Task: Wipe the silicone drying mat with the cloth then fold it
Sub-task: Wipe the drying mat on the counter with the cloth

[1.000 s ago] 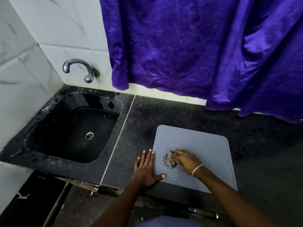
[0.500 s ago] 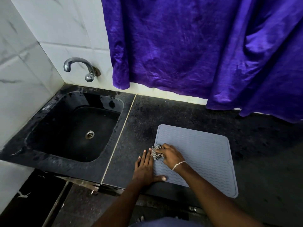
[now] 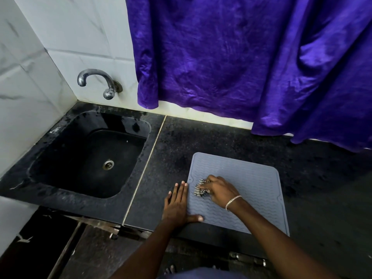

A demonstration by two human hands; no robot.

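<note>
A grey ribbed silicone mat (image 3: 253, 184) lies flat on the black counter, to the right of the sink. My right hand (image 3: 218, 190) presses a small bunched black-and-white checked cloth (image 3: 200, 190) onto the mat near its left edge, fingers curled over the cloth. My left hand (image 3: 178, 206) lies flat on the counter beside the mat's left edge, fingers straight, with the thumb resting on the mat's near left corner.
A black sink (image 3: 88, 156) with a metal drain is set into the counter (image 3: 167, 158) on the left, a chrome tap (image 3: 100, 82) above it on the tiled wall. A purple curtain (image 3: 251, 63) hangs behind the counter. The counter's front edge runs just below the mat.
My right hand slid the cloth left across the mat to its left edge, then came back slightly right. My left hand stayed flat in place.
</note>
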